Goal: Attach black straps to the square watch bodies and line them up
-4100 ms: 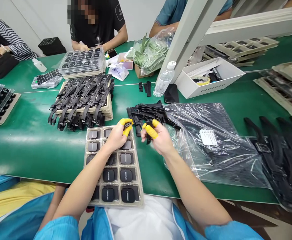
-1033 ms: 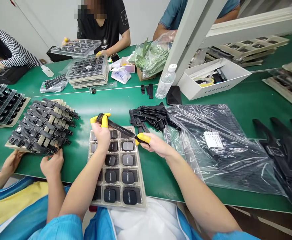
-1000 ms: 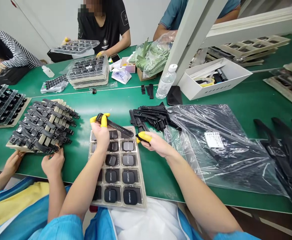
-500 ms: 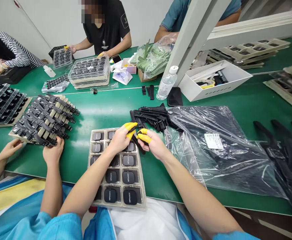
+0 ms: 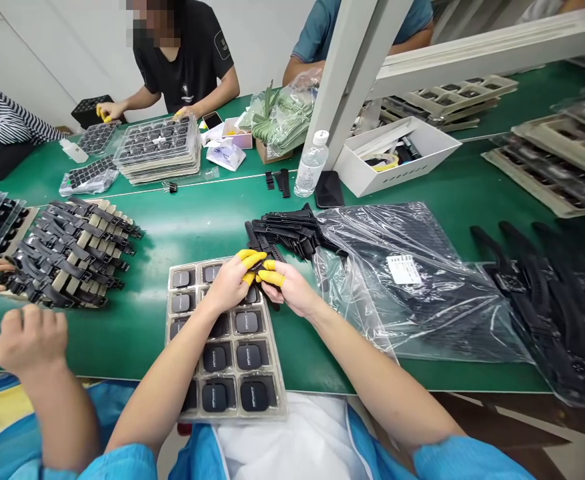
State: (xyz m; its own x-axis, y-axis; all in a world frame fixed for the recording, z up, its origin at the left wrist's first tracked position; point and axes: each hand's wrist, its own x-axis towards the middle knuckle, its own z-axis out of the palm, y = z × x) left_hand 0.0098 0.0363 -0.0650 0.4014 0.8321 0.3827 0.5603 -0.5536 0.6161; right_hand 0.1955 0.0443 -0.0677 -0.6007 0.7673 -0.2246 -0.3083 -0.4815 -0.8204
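My left hand (image 5: 232, 285), yellow covers on its fingertips, pinches a black watch strap (image 5: 274, 305) over the tray's far right corner. My right hand (image 5: 292, 288), also with yellow fingertip covers, meets it there, closed on a small dark piece that looks like a watch head; the fingers mostly hide it. Beneath my left forearm lies a beige tray (image 5: 281, 383) whose compartments hold square dark watch heads (image 5: 249, 357) with printed faces. Just beyond my hands is a pile of black straps (image 5: 292, 230).
Clear plastic bags of black straps (image 5: 422, 307) cover the right side. Strapped watches on a stack (image 5: 72, 250) lie left, near a neighbour's hands (image 5: 35, 340). A water bottle (image 5: 312, 165), a phone (image 5: 329, 190) and a white box (image 5: 397, 160) stand behind. Co-workers sit across the green table.
My hands have come together, joining the strap and the dark piece. The neighbour's near hand has left the watch stack and drawn back toward the table edge. The view has shifted right.
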